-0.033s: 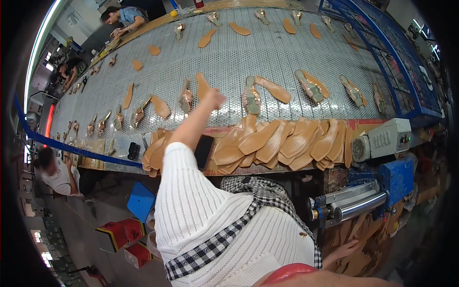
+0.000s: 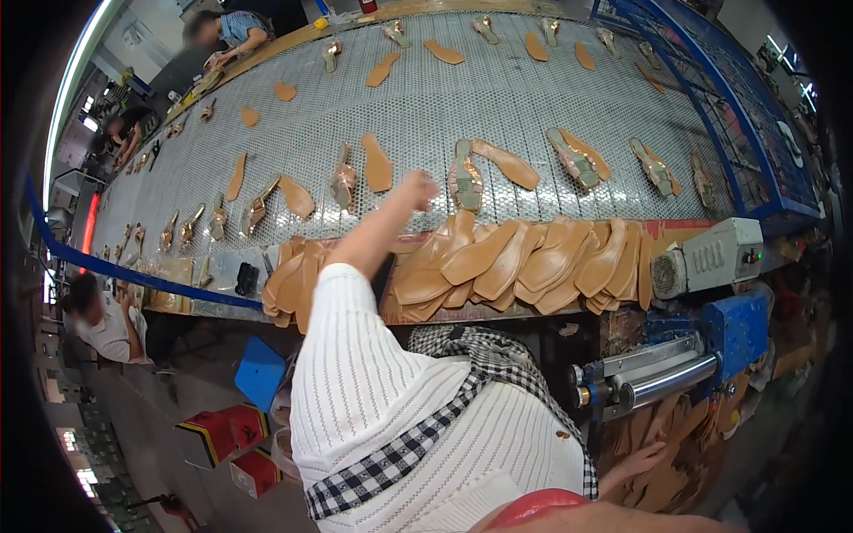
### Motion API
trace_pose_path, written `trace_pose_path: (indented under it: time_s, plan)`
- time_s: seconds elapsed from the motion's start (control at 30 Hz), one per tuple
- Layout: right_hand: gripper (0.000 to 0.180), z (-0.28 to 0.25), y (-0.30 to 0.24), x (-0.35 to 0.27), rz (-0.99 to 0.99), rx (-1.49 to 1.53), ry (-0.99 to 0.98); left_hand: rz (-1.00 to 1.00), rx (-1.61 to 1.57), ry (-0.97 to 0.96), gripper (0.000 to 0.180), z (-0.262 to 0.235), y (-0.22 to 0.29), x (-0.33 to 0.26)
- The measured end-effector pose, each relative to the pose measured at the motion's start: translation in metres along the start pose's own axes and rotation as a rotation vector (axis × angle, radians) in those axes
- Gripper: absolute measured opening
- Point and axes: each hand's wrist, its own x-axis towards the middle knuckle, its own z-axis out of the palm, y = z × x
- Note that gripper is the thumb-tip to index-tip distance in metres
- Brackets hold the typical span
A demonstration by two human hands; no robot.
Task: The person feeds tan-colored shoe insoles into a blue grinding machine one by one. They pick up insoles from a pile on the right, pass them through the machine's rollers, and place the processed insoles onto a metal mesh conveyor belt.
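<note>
My left hand (image 2: 416, 190) is held over the mesh conveyor (image 2: 418, 115), empty, its fingers loosely apart and slightly blurred. It is between a tan insole (image 2: 378, 164) lying flat on its left and a strappy slide sandal (image 2: 465, 178) on its right. Another tan insole (image 2: 508, 164) lies slanted beside that sandal. Below my forearm, overlapping tan insoles (image 2: 560, 266) are piled along the conveyor's near edge. Low on the right, my right hand (image 2: 641, 458) has its fingers stretched out near a heap of flat tan pieces (image 2: 680, 471); nothing shows in it.
Several sandals and insoles lie in rows across the mesh. A machine with metal rollers (image 2: 666, 384) stands at the right, below a grey motor box (image 2: 711, 259). A blue mesh guard (image 2: 729, 107) borders the far right. Co-workers sit along the left side. A dark phone (image 2: 384, 280) is partly hidden by my arm.
My left hand has moved right and slightly down, away from the tan insole, which is now fully uncovered. The phone is more covered by my arm. My right hand has barely shifted.
</note>
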Motion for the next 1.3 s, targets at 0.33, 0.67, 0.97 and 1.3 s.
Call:
trace_pose_path:
  time_s: [0.33, 0.67, 0.97, 1.3]
  plan:
    - [0.035, 0.066, -0.033, 0.009, -0.018, 0.137, 0.070, 1.917, 0.862, -0.851, 0.063, 0.422, -0.041, -0.262]
    - [0.040, 0.042, -0.003, 0.013, 0.179, 0.504, -0.066, 1.015, 0.946, -1.238, 0.057, 0.406, -0.074, -0.221]
    - [0.053, 0.042, -0.037, 0.059, 0.346, 0.581, -0.074, 0.067, 0.275, -0.690, 0.074, 0.255, -0.048, -0.283]
    - [0.077, 0.041, -0.168, 0.041, 0.305, 0.936, 0.142, 0.106, -0.264, -0.577, 0.078, 0.155, 0.008, -0.297]
